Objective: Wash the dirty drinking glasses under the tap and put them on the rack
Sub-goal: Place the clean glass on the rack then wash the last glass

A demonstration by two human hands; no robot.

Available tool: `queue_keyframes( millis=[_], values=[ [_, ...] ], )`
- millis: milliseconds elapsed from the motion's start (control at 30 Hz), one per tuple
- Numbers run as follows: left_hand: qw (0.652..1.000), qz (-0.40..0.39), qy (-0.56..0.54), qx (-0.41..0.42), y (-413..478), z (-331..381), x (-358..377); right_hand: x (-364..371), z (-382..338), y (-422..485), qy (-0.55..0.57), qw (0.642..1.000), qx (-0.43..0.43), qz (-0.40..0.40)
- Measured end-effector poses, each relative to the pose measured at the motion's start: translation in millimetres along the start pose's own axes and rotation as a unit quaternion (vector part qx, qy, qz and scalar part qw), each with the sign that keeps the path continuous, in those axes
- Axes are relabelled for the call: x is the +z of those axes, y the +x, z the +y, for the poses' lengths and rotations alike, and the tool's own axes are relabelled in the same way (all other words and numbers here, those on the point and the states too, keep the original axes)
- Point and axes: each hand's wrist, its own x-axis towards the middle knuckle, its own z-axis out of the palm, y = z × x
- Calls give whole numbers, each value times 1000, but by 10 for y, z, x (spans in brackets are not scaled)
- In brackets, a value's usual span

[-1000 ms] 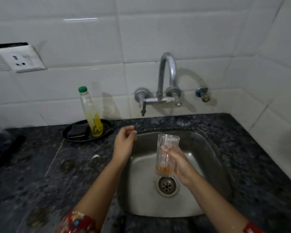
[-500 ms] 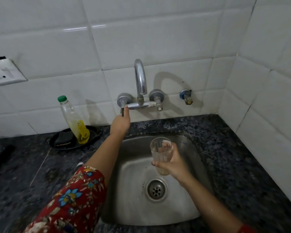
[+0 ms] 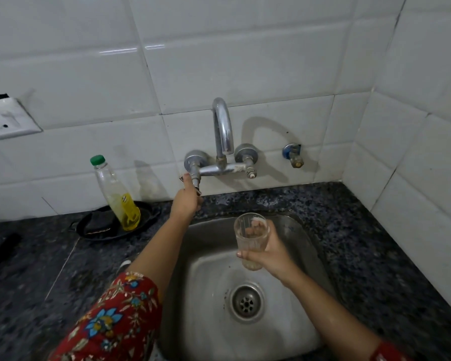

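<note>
Glass in right hand; left hand now grips tap handle.

The left hand, a second ago hanging loose over the sink rim at mid-frame, now reaches up to the tap handle left of centre and grips it. The right hand tips the glass, earlier seen side-on, mouth toward the camera.

Head camera: close above sink, facing forward-down toward wall.
</note>
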Motion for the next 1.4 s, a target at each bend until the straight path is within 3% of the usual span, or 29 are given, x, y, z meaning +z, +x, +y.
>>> queue_keyframes(
  millis=[100, 167, 233, 333, 433, 500, 600, 633, 700, 767, 833, 867, 900, 967, 1000, 1067, 1133, 1200, 1267, 1333, 1367, 1400],
  values=[
    [988, -140, -5, 63, -202, -436, 35, -5, -18, 38, 12, 1000, -13, -7],
    [947, -306, 0, 101, -350, -782, 56, -17, -42, 72, 32, 999, -19, -19],
    [902, -401, 3, 158, -489, -921, 147, 20, -91, 87, 48, 997, -23, -48],
    [917, -338, -57, 203, -566, -859, 315, 102, -161, 64, 33, 996, -27, -85],
    [928, -274, -32, 251, -465, -890, 350, 31, -233, 8, -118, 985, -100, -70],
    [936, -271, -28, 223, -430, -964, 298, -82, -232, -23, -311, 920, -230, -59],
    [936, -274, -24, 218, -426, -1012, 271, -219, -266, 5, -556, 715, -393, -159],
    [935, -274, -16, 225, -410, -1024, 268, -258, -302, 47, -592, 666, -407, -198],
    [934, -272, -2, 231, -415, -1025, 291, -259, -386, 150, -637, 624, -383, -241],
    [949, -227, -29, 219, -517, -974, 364, -52, -491, 194, -699, 622, -257, -242],
    [957, -167, -49, 232, -641, -922, 465, 177, -497, 213, -677, 691, -66, -243],
    [958, -151, -49, 240, -689, -898, 487, 251, -489, 213, -650, 717, -27, -250],
    [958, -151, -40, 241, -702, -880, 478, 275, -528, 204, -627, 732, -26, -266],
    [950, -197, 25, 243, -625, -875, 357, 130, -615, 249, -650, 691, -107, -298],
    [938, -236, 79, 241, -549, -898, 283, 13, -655, 263, -673, 652, -143, -319],
    [914, -298, 160, 223, -438, -939, 191, -121, -705, 286, -681, 627, -193, -326],
    [923, -292, 140, 209, -439, -943, 230, -38, -693, 296, -710, 586, -216, -325],
    [947, -215, 123, 206, -501, -890, 337, 150, -717, 297, -717, 618, -134, -292],
    [950, -158, 159, 217, -522, -816, 389, 250, -729, 358, -683, 649, -69, -327],
    [943, -207, 126, 228, -464, -794, 350, 197, -819, 378, -659, 648, -92, -371],
    [936, -250, 101, 227, -429, -798, 308, 116, -852, 394, -673, 625, -132, -373],
    [928, -285, 89, 223, -391, -818, 268, 50, -869, 406, -707, 574, -190, -367]
  ],
)
